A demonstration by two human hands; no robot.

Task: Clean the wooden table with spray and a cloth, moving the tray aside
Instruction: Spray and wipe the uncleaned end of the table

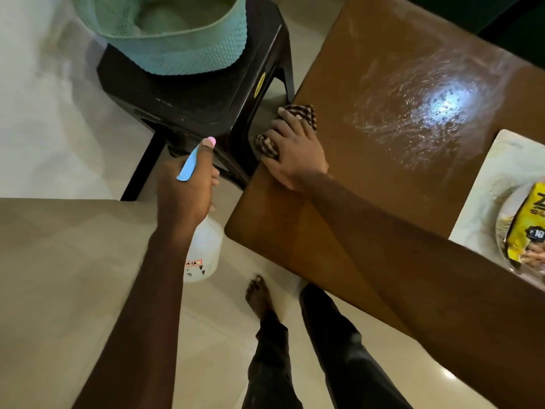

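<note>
Looking down, your wooden table (383, 178) fills the 1-to-4 o'clock side, with wet streaks shining out toward 2 o'clock. The black stool (206, 101) sits at 11 o'clock, just beside the table's edge, with a green basket (177, 51) on top. The tray (477, 202) is on the table at 3 o'clock, cut off by the frame, with a yellow snack packet (528, 222) on it. Your left hand (185, 187) is wrapped round the spray bottle (205, 249) over the floor, 9 o'clock of centre. Your right hand (295, 152) lies flat, fingers stretched, pressing the checked cloth (305, 112) on the table's edge near centre.
</note>
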